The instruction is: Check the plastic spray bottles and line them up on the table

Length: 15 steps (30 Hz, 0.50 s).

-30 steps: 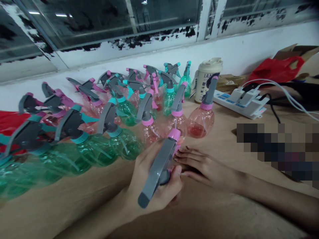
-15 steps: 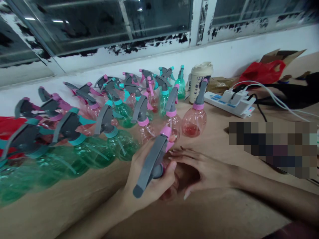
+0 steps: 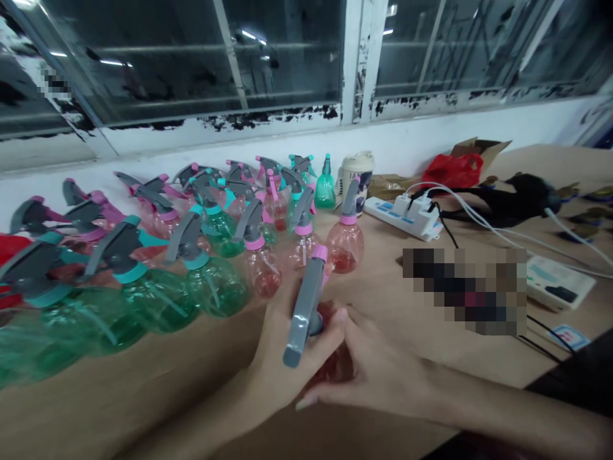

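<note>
A spray bottle point(image 3: 339, 365) with a grey and pink trigger head point(image 3: 306, 313) and a clear pink body stands in front of me. My left hand point(image 3: 280, 354) is closed round its neck, just under the head. Around the right side of the body curls my right hand point(image 3: 378, 361), its thumb low at the front and its fingertips by the neck. Between them the hands hide most of the body. Just beyond, a pink spray bottle point(image 3: 345, 246) and another pink one point(image 3: 263, 268) stand on the table, with a green spray bottle point(image 3: 218, 284) to the left.
Several more green and pink spray bottles crowd the left and back of the table point(image 3: 191, 396). Behind stand a paper cup point(image 3: 357, 182), a white power strip point(image 3: 405, 217) with cables, and a red plastic bag point(image 3: 453, 171). A white box point(image 3: 560, 281) lies at the right.
My right hand has closed in on the bottle's body, where its fingers were spread beside it. The trigger head has tilted more upright. The view has swung to the right.
</note>
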Available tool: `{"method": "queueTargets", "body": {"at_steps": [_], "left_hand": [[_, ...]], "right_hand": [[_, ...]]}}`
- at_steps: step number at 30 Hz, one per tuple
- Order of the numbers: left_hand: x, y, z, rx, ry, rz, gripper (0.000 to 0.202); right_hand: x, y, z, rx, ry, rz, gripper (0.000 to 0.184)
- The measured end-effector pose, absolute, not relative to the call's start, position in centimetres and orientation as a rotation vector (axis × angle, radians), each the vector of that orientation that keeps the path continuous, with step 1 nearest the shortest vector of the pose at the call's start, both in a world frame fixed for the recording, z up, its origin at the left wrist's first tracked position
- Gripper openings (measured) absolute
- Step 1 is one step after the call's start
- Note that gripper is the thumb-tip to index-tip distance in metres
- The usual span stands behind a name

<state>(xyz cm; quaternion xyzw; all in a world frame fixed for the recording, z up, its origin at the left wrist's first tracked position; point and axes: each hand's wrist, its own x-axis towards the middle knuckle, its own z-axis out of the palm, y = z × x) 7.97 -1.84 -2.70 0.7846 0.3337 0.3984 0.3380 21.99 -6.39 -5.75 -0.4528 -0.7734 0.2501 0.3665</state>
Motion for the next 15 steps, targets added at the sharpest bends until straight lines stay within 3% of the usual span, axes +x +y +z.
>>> {"method": "queueTargets", "body": {"at_steps": [3,7,15], "left_hand": [[8.7,-2.5,-2.6,2.210,0.859,0.984,0.053],[8.9,-3.2,-3.4,2.278,0.788,0.775,0.083],[6.5,-2.2,-7.9,2.334,1.041,0.632,0.045]], "right_hand": [[23.3,-7.2,-6.2,-1.208,-2.014,0.571,0.053],[26.7,-8.1,-6.4,-1.318,-2.072,0.516,0.058],[35.6,-4.8,-6.0,-1.594,-2.043,0.193,0.066]]}}
